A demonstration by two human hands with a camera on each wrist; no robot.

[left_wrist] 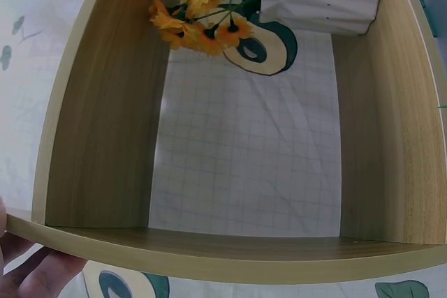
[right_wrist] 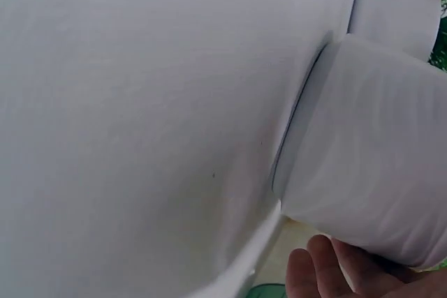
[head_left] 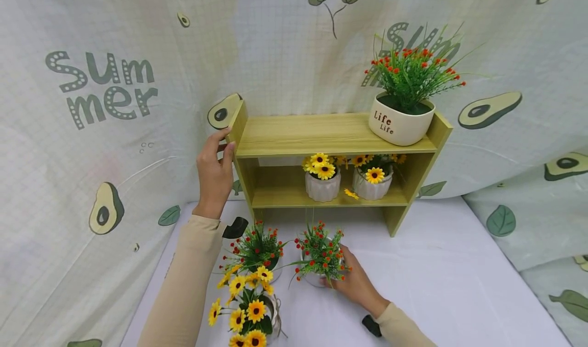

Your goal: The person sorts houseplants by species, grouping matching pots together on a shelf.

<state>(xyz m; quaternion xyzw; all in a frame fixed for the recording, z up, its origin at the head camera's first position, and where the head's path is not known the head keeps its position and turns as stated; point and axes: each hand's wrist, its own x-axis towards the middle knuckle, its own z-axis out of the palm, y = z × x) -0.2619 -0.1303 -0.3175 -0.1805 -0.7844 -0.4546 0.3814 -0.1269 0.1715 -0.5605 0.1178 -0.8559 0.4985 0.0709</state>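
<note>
My left hand [head_left: 216,176] grips the left side panel of a two-tier wooden shelf [head_left: 303,135], thumb at the front edge; its fingers [left_wrist: 52,270] show at that panel in the left wrist view. Low in front of the shelf, my right hand [head_left: 358,280] holds a white pot of red-flowered greenery [head_left: 321,252] from its right side. In the right wrist view the fingers lie against the wall of this white pot [right_wrist: 370,144]. Left of it stand another red-flowered potted plant [head_left: 257,247] and, nearer me, a pot of yellow daisy-like flowers [head_left: 248,311].
A large cream pot [head_left: 399,122] with red flowers stands at the right end of the top board. On the middle board are two whitish pots, the left [head_left: 323,186] and right [head_left: 373,184], with yellow flowers. Printed cloth [head_left: 285,56] hangs behind; a white cloth [head_left: 459,286] covers the table.
</note>
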